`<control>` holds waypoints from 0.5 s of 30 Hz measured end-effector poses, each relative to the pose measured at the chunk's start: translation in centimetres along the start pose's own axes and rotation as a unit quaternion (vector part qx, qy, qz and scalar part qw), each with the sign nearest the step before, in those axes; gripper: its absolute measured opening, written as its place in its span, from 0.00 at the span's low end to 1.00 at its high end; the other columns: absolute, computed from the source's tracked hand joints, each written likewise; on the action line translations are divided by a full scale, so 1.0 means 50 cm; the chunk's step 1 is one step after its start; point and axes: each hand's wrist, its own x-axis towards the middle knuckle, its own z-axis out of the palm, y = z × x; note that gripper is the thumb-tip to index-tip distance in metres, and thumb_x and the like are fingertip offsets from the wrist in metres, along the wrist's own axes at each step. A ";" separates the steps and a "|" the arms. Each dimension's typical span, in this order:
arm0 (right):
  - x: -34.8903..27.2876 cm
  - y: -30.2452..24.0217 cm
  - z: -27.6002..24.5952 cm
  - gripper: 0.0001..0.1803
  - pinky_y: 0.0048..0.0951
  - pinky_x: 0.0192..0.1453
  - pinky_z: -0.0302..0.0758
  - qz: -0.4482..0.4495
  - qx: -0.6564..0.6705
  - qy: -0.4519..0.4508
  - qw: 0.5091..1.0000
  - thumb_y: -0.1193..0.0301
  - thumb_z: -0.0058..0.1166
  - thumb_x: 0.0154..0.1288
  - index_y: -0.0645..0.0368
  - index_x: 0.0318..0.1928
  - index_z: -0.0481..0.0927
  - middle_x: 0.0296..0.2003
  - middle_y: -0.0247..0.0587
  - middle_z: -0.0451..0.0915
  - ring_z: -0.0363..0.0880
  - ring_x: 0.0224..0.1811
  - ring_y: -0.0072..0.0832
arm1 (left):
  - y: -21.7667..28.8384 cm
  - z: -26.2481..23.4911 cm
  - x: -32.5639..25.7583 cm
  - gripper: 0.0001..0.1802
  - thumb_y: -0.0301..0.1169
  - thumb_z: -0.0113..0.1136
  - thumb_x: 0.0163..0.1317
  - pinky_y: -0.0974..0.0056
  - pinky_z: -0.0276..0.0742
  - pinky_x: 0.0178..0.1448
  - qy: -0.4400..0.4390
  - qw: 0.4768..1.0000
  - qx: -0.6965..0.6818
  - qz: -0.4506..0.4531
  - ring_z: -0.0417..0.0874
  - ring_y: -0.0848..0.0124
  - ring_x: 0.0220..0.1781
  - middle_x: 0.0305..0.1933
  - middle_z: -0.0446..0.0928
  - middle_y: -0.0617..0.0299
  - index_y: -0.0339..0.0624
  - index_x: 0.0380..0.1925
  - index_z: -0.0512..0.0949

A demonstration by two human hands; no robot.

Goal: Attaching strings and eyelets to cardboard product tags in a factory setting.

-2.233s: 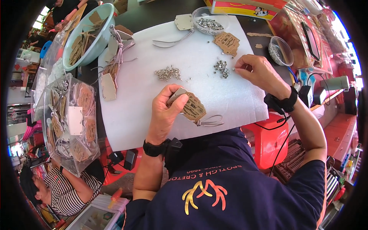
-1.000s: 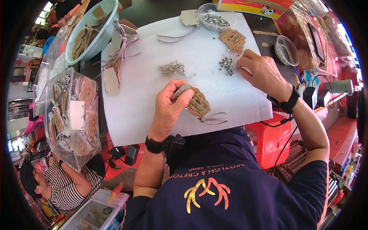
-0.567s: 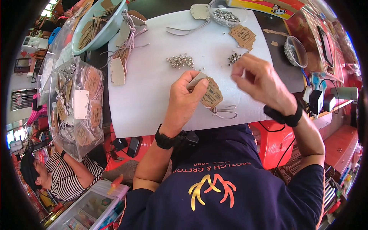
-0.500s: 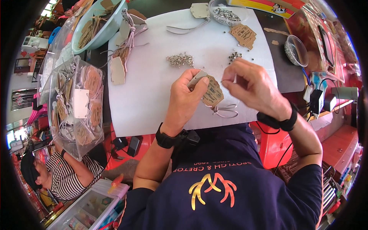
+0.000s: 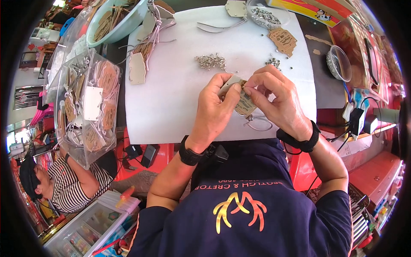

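Both hands have come together over the white sheet.

Left hand and right hand pinch one brown cardboard tag near the sheet's front edge; fingers hide most of it. Small metal pieces lie beyond; more tags further back.

Brown tag — mostly covered by left hand and right hand; what the fingertips pinch at its top is too small to tell. Clear bowl cut by the upper edge — contents only tiny metal specks.
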 end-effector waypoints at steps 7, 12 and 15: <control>-0.001 0.001 0.001 0.05 0.25 0.29 0.73 0.036 0.034 0.007 0.999 0.77 0.62 0.61 0.61 0.37 0.80 0.35 0.38 0.77 0.76 0.26 0.24 | 0.005 0.004 -0.007 0.11 0.30 0.56 0.71 0.76 0.71 0.41 -0.005 1.000 0.013 0.010 0.72 0.86 0.38 0.38 0.77 0.70 0.35 0.48 0.75; -0.004 0.004 0.003 0.06 0.25 0.30 0.73 0.093 0.069 0.002 0.993 0.74 0.62 0.61 0.62 0.36 0.80 0.32 0.37 0.77 0.76 0.25 0.22 | 0.001 0.005 -0.011 0.10 0.29 0.56 0.71 0.76 0.71 0.40 -0.006 1.000 0.016 0.011 0.72 0.86 0.37 0.38 0.77 0.70 0.35 0.48 0.76; -0.003 0.001 0.003 0.06 0.24 0.30 0.72 0.136 0.074 -0.008 0.988 0.73 0.62 0.62 0.62 0.36 0.80 0.30 0.36 0.77 0.74 0.25 0.19 | -0.006 0.010 -0.013 0.12 0.28 0.57 0.69 0.71 0.73 0.35 0.007 0.998 0.040 0.040 0.72 0.82 0.35 0.37 0.76 0.64 0.30 0.47 0.73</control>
